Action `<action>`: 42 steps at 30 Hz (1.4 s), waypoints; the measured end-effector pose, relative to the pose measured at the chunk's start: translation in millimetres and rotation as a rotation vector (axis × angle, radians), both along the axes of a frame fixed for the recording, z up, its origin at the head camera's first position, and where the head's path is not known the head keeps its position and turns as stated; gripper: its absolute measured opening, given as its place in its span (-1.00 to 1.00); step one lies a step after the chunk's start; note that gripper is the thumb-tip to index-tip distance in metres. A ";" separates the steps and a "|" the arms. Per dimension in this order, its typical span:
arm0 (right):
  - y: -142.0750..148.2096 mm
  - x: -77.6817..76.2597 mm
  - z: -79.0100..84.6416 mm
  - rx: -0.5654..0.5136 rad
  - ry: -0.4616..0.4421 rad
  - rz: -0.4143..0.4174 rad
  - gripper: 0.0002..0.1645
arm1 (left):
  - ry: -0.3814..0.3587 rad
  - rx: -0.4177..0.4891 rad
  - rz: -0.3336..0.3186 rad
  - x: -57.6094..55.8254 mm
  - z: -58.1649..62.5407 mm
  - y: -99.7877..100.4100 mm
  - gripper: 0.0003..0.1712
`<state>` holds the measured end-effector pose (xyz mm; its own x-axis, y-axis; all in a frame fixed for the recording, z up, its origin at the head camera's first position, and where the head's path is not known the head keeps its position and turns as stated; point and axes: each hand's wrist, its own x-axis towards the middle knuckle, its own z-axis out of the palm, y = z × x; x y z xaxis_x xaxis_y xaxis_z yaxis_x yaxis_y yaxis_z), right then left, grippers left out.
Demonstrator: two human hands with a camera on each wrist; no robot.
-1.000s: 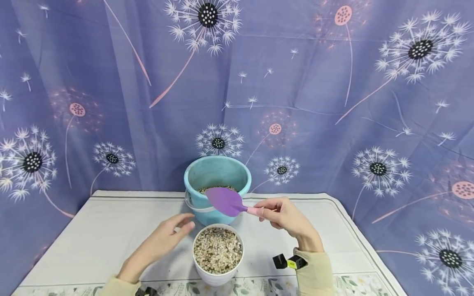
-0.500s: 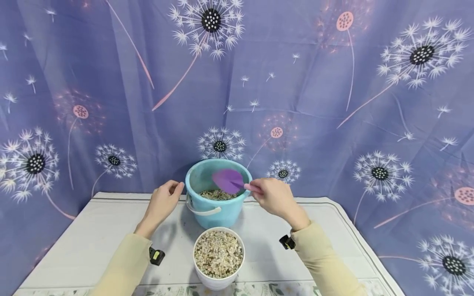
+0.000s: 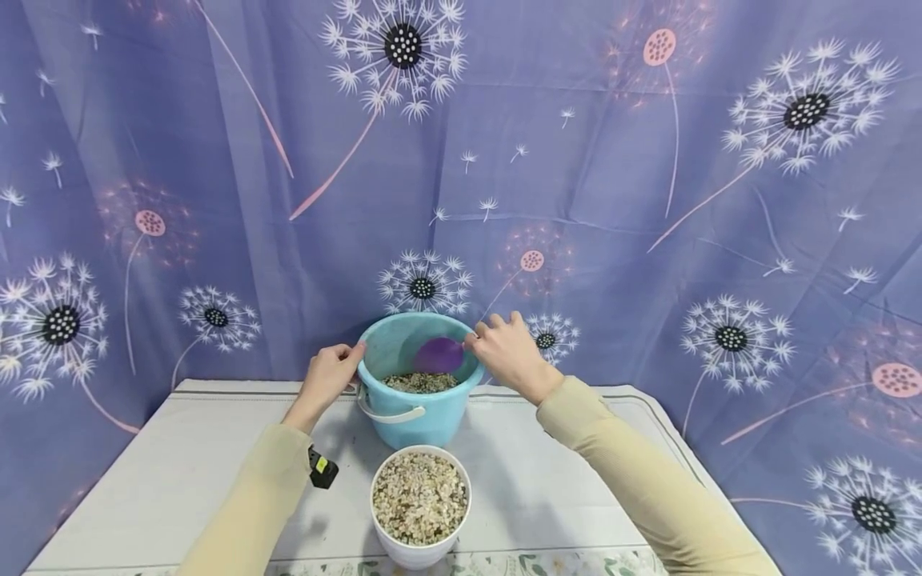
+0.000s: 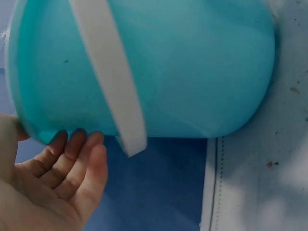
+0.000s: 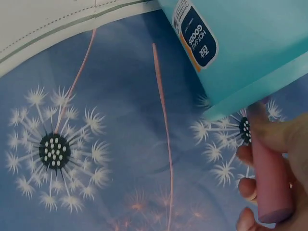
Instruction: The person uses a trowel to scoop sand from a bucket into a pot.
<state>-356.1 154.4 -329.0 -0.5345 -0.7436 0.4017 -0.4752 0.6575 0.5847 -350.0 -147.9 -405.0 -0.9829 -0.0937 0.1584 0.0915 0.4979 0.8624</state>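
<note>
A light blue bucket (image 3: 410, 424) stands on the table with a white handle (image 4: 115, 82) hanging down its front. Loose grainy mix (image 3: 421, 382) lies in its bottom. My left hand (image 3: 327, 376) pinches the rim at the left, thumb over the edge and fingers (image 4: 79, 163) against the outer wall. My right hand (image 3: 510, 356) grips the pink handle (image 5: 269, 178) of a garden trowel. The trowel's purple blade (image 3: 439, 355) dips inside the bucket near its right wall, above the mix. In front of the bucket sits a white pot (image 3: 421, 554) filled with pale grainy mix (image 3: 420, 496).
A white cloth (image 3: 216, 448) covers the table, with dark specks on it in the left wrist view. Right behind the bucket hangs a purple-blue curtain (image 3: 302, 264) with dandelion prints. The bucket bears a label (image 5: 199, 38) on its side.
My right hand has carried the trowel from in front of the bucket up and over its right rim, blade inside. The left hand has moved from beside the pot to the bucket's rim.
</note>
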 end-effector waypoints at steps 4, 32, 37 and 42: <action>-10.0 -5.3 -2.9 -0.037 -0.029 -0.024 -0.90 | 0.009 0.032 0.007 -2.3 -4.5 2.5 -0.45; -69.8 -36.6 -22.6 0.052 -0.291 -0.329 -0.78 | 0.060 0.119 0.034 -1.2 -9.5 7.4 -0.55; -73.9 -35.9 -18.6 0.127 -0.321 -0.323 -0.72 | 0.052 0.134 0.022 -1.2 -7.2 7.6 -0.52; -71.7 -34.2 -13.1 0.177 -0.421 -0.271 -0.77 | 0.045 0.139 0.017 -0.6 -7.9 6.8 -0.52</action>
<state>-390.3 82.8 -342.0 -0.8047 -0.5936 -0.0084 -0.5198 0.6977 0.4929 -350.6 -141.1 -413.0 -0.9733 -0.1339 0.1862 0.1240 0.3757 0.9184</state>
